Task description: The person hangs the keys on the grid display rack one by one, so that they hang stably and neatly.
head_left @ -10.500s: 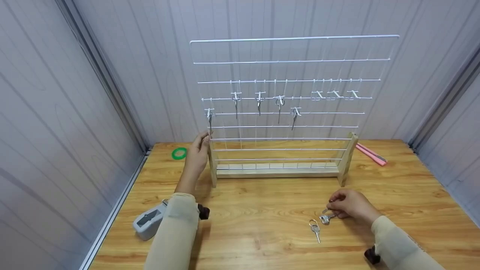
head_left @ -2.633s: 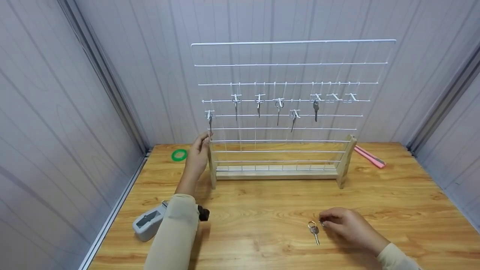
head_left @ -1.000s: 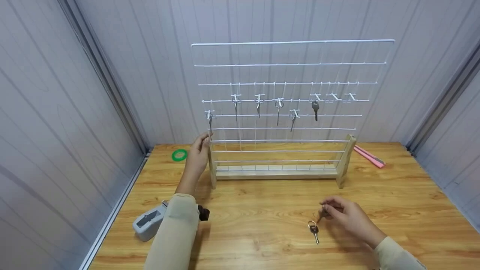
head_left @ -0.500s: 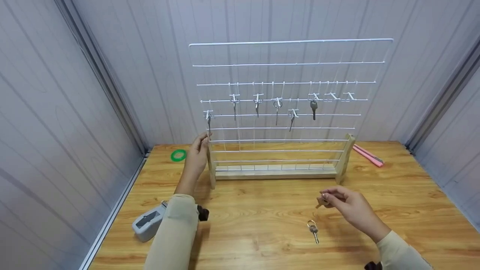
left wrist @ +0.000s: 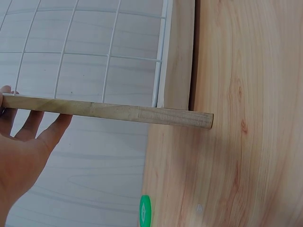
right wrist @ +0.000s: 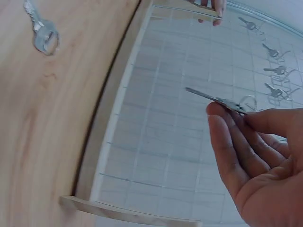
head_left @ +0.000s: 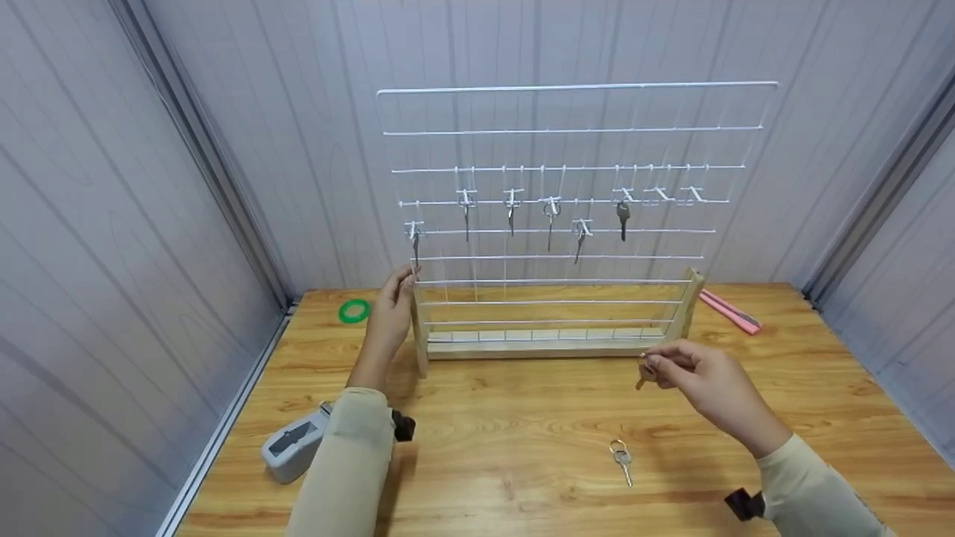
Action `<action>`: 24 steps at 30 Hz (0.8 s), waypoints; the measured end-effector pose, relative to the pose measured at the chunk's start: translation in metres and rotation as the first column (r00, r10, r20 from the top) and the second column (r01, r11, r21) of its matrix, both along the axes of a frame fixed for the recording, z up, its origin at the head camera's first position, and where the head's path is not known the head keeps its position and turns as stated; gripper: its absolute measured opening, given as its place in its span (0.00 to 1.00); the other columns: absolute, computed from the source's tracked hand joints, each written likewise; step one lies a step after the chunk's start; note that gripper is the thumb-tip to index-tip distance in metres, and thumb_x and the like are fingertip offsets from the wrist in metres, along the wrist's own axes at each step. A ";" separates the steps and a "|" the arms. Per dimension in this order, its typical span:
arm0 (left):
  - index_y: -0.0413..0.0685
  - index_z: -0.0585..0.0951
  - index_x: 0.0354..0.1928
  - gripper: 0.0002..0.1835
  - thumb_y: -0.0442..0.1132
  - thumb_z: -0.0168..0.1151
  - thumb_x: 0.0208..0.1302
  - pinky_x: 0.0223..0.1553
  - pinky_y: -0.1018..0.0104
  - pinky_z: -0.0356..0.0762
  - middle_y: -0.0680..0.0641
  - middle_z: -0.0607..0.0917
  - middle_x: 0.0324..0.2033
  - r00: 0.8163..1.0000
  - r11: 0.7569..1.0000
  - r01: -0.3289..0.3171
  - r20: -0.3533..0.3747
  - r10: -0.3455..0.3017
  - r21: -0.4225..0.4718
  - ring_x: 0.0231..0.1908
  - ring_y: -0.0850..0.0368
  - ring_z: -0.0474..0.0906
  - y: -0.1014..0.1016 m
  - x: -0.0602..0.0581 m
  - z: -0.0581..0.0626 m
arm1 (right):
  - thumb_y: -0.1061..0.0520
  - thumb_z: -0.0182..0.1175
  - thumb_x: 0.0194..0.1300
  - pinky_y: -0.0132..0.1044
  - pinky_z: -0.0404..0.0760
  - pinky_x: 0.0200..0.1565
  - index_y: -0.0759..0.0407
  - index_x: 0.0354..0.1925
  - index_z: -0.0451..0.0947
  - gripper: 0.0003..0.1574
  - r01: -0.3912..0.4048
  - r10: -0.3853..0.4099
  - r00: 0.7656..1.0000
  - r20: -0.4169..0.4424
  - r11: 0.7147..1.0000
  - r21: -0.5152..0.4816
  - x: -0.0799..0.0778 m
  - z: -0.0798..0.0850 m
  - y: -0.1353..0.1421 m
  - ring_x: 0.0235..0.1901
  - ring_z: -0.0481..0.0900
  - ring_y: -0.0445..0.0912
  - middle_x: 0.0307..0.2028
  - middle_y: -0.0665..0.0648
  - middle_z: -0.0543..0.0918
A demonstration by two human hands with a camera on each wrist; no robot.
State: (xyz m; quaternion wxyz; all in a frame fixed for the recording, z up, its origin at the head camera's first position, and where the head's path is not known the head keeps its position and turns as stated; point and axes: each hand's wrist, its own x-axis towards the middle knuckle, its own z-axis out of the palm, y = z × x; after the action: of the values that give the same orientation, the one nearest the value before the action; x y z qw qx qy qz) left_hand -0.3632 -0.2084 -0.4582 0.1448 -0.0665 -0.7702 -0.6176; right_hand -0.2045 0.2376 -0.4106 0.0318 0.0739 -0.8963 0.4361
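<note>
In the head view a white wire rack (head_left: 552,282) stands on a wooden base at the back of the table. My left hand (head_left: 392,306) grips its left wooden post (left wrist: 118,111), fingers on one side and thumb tip on the other. Several keys hang from its hooks, one key (head_left: 623,221) on the right half. Two hooks (head_left: 694,195) farther right carry none. My right hand (head_left: 709,384) pinches a key (right wrist: 220,100) with a ring, off the table before the rack's lower right corner. Another ringed key (head_left: 622,460) lies on the table.
At the left rests a grey plastic case with a dark slot (head_left: 287,455), partly behind the left sleeve. A green ring (head_left: 342,312) lies behind it. Beyond the rack's right post is a long pink tool (head_left: 731,311). Panel walls enclose the table.
Since the oldest frame, a key has come to hang on the right half of the rack. My right hand has picked up another key and raised it toward the rack. My left hand stays put.
</note>
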 end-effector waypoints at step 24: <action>0.47 0.75 0.75 0.22 0.45 0.48 0.87 0.80 0.43 0.66 0.37 0.77 0.74 1.000 1.000 0.026 0.016 -0.027 0.012 0.78 0.41 0.69 -0.002 -0.001 -0.002 | 0.56 0.63 0.79 0.34 0.91 0.46 0.76 0.56 0.81 0.21 -0.081 -0.023 0.970 -0.244 0.909 -0.409 -0.025 0.059 -0.013 0.38 0.94 0.42 0.40 0.46 0.95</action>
State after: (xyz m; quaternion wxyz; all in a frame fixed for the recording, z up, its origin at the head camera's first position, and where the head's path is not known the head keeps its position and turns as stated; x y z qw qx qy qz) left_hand -0.3641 -0.2103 -0.4598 0.1308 -0.0708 -0.7668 -0.6244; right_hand -0.2297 0.2250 -0.3515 0.1498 0.1316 -0.7710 0.6048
